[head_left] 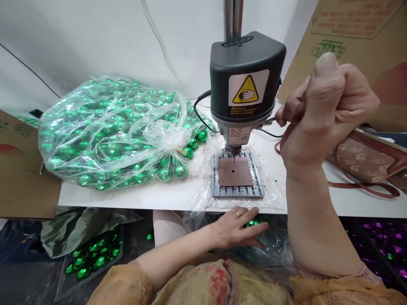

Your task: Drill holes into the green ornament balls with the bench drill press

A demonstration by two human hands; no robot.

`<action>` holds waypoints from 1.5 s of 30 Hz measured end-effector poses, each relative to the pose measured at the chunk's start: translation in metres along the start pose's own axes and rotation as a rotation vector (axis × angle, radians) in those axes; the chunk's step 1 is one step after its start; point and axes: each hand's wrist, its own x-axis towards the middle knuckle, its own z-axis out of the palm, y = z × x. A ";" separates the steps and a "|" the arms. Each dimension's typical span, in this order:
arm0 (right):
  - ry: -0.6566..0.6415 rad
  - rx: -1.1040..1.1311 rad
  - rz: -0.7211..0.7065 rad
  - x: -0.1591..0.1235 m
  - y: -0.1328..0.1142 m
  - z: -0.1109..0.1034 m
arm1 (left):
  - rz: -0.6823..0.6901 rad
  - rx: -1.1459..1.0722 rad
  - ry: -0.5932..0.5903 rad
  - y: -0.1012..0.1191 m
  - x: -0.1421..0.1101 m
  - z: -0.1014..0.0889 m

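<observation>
My right hand (324, 97) is raised beside the drill press (248, 72), its fingers closed on the feed lever (269, 121) at the machine's right side. Under the chuck a thin drill bit (234, 159) points down at a brown square board (235, 173) with a dark hole, lying on the slotted metal base (238, 193). My left hand (238, 228) is below the table's front edge, fingers apart. Just beyond its fingers a shiny green faceted ball (252, 223) shows in clear plastic; whether the fingertips touch it, I cannot tell.
A tied clear bag (111, 127) of green balls fills the table's left. Dark shavings surround the base. At right are a patterned purse (365, 156) and a cardboard box (359, 25). Another box (25, 169) stands left. Green balls (95, 254) and purple balls (381, 241) lie below.
</observation>
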 end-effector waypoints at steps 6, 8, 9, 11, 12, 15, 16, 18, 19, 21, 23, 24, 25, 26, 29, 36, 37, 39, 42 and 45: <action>-0.017 0.021 -0.015 0.001 0.003 -0.002 | -0.804 0.287 0.157 -0.135 0.023 -0.070; -0.012 0.025 -0.018 0.001 0.004 -0.002 | -1.091 0.413 -0.047 -0.174 0.029 -0.090; -0.011 0.021 -0.014 0.001 0.004 -0.001 | -1.173 0.449 -0.148 -0.188 0.031 -0.096; -0.011 0.017 -0.011 0.000 0.004 -0.001 | -1.227 0.471 -0.282 -0.204 0.032 -0.102; -0.010 0.021 -0.012 0.000 0.003 -0.001 | -1.220 0.458 -0.295 -0.207 0.031 -0.103; -0.014 0.027 -0.002 0.000 0.002 -0.001 | -1.192 0.309 -0.110 -0.201 0.026 -0.106; -0.016 0.025 0.001 -0.001 0.001 -0.001 | -1.188 0.205 0.014 -0.195 0.024 -0.108; -0.021 0.017 0.006 -0.001 0.000 -0.001 | -1.177 -0.121 0.290 -0.179 0.025 -0.111; -0.022 0.015 0.008 -0.001 0.000 -0.001 | -1.168 -0.335 0.415 -0.169 0.026 -0.112; -0.022 0.010 0.013 -0.001 0.000 -0.001 | -1.154 -0.786 0.585 -0.147 0.032 -0.113; -0.018 0.004 0.013 -0.001 0.000 -0.001 | -1.159 -1.136 0.655 -0.125 0.039 -0.111; -0.014 0.005 0.012 -0.001 0.000 -0.001 | -1.169 -1.247 0.668 -0.114 0.042 -0.108; -0.005 0.014 0.008 -0.001 0.001 -0.001 | -1.182 -1.323 0.670 -0.105 0.045 -0.105; 0.003 0.027 0.006 -0.001 0.001 -0.001 | -1.196 -1.369 0.662 -0.097 0.047 -0.101; 0.019 0.065 0.004 0.000 0.002 0.000 | -1.229 -1.381 0.604 -0.080 0.047 -0.085; -0.006 0.044 -0.008 -0.001 0.002 0.000 | -1.128 -1.009 0.613 -0.089 0.044 -0.049; -0.006 0.044 -0.005 -0.001 0.002 0.000 | -1.132 -0.974 0.648 -0.093 0.045 -0.045; -0.006 0.042 0.008 -0.001 0.002 0.000 | -1.139 -0.939 0.708 -0.100 0.048 -0.039; -0.008 0.014 0.023 0.000 0.002 -0.001 | -1.135 -0.925 0.707 -0.106 0.052 -0.033; -0.016 -0.051 0.035 -0.001 0.001 -0.001 | -1.137 -0.921 0.655 -0.106 0.054 -0.029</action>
